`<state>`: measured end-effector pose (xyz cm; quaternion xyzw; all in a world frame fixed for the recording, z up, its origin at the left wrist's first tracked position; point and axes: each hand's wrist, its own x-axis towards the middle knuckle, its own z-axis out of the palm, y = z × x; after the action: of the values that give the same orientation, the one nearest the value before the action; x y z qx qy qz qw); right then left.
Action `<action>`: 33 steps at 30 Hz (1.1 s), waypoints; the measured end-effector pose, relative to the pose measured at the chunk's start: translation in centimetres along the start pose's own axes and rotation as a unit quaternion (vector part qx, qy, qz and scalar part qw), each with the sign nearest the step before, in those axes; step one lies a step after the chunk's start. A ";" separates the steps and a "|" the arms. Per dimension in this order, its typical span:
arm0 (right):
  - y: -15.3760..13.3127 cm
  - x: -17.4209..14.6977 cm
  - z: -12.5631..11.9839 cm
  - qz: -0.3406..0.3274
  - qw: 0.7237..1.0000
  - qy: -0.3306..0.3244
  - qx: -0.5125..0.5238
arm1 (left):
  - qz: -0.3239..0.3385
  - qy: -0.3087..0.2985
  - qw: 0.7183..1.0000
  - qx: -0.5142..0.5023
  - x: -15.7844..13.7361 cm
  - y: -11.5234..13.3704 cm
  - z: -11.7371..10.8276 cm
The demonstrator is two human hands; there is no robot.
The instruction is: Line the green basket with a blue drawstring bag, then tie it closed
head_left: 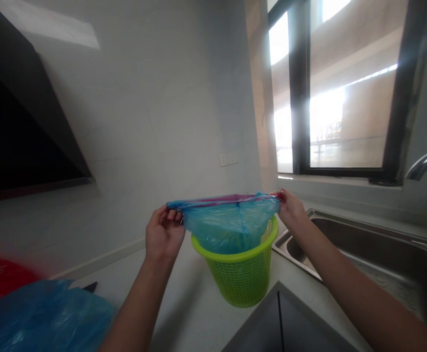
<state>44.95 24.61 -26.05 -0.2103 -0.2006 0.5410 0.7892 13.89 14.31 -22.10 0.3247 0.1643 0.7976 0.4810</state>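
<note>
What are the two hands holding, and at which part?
Both hold one thin blue plastic bag by its top edge: left hand at the left end, right hand at the right end.

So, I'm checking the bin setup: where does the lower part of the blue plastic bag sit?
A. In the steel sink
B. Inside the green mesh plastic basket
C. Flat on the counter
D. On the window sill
B: the blue plastic bag, stretched between both hands, hangs down into the green mesh plastic basket.

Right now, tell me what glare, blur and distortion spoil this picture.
Head view: the window is blown out, glare streaking its right frame; wide-angle lens bends the sink edge and wall lines; the red and blue plastic bottom left is blurred; the blue bag and green basket are sharp.
</note>
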 end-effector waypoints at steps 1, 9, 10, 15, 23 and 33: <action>-0.4 0.2 0.0 0.001 1.000 0.009 0.016 | -0.017 0.021 0.999 0.017 0.1 -0.2 0.0; -1.9 -1.2 0.4 0.057 0.996 -0.023 0.071 | -0.069 0.138 0.977 0.149 0.7 -1.6 -1.1; -1.9 -1.6 0.5 0.059 0.995 -0.030 0.073 | -0.063 0.122 0.978 0.158 0.8 -1.6 -1.4; -2.1 -2.7 1.1 0.038 0.995 -0.067 0.065 | -0.018 0.102 0.978 0.183 1.0 -1.7 -1.9; -2.2 -2.4 0.8 0.022 0.995 -0.075 0.060 | -0.041 0.075 0.970 0.227 0.7 -2.3 -2.1; -3.6 -1.7 0.6 -0.033 0.997 0.018 0.061 | -0.228 -0.130 0.902 0.343 0.5 1.1 -1.9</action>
<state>46.84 21.95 -23.75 -0.1649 -0.1594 0.5220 0.8215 11.76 14.28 -22.70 0.5241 0.4330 0.5110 0.5260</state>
